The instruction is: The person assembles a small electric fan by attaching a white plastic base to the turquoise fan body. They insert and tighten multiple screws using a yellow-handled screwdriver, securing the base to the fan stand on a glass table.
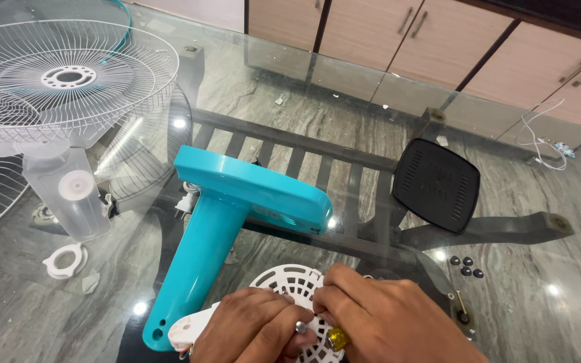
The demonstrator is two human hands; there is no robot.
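Observation:
A turquoise fan stand [223, 222] lies on its side on a glass table [317, 94], its flat base tilted up. At the bottom edge, my left hand [253, 329] pinches a small metal screw against a white vented motor cover [290, 282]. My right hand [391, 319] grips a screwdriver with a yellow handle [336, 337], its tip at the same cover. The two hands touch over the white part and hide most of it.
A white wire fan grille [68, 81] rests on clear fan blades [68, 195] at the left. A white ring nut [65, 261] lies near them. A black square vented plate [436, 183] and several small black caps [466, 265] sit at the right. A white cable [539, 144] lies far right.

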